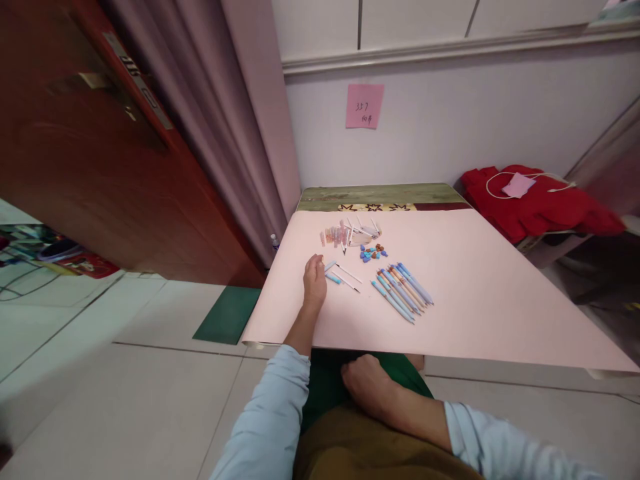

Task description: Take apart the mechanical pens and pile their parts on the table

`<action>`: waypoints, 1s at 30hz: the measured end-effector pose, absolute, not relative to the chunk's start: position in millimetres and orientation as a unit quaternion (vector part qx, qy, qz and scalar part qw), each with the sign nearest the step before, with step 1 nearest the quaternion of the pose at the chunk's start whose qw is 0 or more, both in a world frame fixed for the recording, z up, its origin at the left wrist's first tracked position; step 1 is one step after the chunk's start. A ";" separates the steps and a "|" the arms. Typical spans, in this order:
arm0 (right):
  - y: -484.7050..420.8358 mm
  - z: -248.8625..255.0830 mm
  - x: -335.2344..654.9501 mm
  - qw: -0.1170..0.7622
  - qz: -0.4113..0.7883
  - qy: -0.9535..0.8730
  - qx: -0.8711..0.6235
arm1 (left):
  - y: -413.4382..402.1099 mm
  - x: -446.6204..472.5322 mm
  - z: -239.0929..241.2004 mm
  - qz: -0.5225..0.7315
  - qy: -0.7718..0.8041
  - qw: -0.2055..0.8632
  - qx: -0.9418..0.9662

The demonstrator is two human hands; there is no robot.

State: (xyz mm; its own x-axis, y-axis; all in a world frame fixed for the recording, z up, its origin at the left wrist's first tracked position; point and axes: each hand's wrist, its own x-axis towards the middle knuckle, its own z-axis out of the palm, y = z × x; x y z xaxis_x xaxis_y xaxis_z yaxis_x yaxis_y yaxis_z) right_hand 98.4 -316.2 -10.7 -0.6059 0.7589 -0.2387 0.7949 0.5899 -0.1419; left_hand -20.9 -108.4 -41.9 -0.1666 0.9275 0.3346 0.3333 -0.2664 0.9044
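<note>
My left hand (315, 279) is over the left part of the pink-covered table, its fingers bent together; whatever they may hold is too small to make out. Just right of its fingertips lie loose white pen refills (349, 273) and a short blue pen piece (333, 279). Several blue and beige pens (403, 293) are lined up side by side farther right. Behind them sits a small pile of blue and brown pieces (373, 253). Translucent pinkish tubes (334, 235) and more white refills (363, 230) lie farther back. Curled into a fist, my right hand (367, 380) rests on my lap below the table edge.
A pink sheet (490, 293) covers the table, with a green board edge (380, 194) showing at the back. Red cloth with a white cable (540, 207) lies at the right. On the left are a curtain (240, 133) and a brown door (120, 167).
</note>
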 end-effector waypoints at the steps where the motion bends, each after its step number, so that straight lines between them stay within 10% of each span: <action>1: -317.8 -1.6 107.8 0.068 -0.120 0.878 0.459 | -108.2 -20.0 -41.9 0.530 0.541 0.260 0.599; 9: -219.0 54.9 175.1 -0.229 -0.060 0.701 0.673 | -109.4 -4.5 -39.7 0.435 0.606 0.175 0.643; 30: -210.4 43.6 232.6 -0.079 -0.118 0.612 0.778 | -99.4 -15.6 -36.8 0.457 0.618 0.138 0.625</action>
State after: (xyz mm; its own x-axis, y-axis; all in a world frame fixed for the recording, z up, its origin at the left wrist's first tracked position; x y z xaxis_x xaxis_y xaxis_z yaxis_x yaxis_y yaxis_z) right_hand 232.6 -210.4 43.6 0.2231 0.9709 -0.0874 0.9336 -0.2386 -0.2675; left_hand -15.6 -99.4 -36.8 -0.1817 0.8983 0.4001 0.6469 -0.1973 0.7366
